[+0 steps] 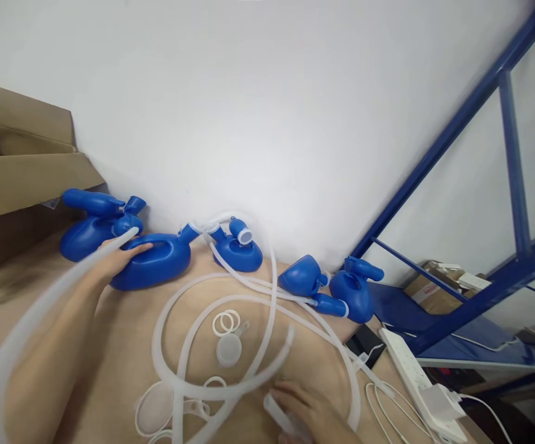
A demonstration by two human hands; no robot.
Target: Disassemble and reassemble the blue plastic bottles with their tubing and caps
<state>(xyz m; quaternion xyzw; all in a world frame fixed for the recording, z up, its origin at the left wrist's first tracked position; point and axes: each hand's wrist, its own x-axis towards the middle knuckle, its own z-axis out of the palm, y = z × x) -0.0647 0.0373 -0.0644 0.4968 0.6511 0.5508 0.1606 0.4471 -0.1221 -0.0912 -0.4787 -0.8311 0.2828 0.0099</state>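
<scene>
My left hand point(121, 256) lies on a blue bottle point(158, 262) at the left, its fingers over the handle end. My right hand point(304, 407), near the bottom centre, is closed round a translucent tube end point(279, 413). Long translucent tubes point(237, 299) loop over the tan table point(123, 357); another tube point(40, 302) passes in front of my left forearm. White rings point(226, 322) and a clear round cap point(229, 349) lie among the loops. A larger round lid point(155, 408) is by the bottom edge.
Other blue bottles point(82, 237) point(239, 253) point(353, 293) and a blue cup-shaped part point(302, 275) stand by the wall. An open cardboard box point(26, 179) is at left. At right are a power strip point(410, 370), a black object point(364, 345), cables and a blue metal frame point(434, 157).
</scene>
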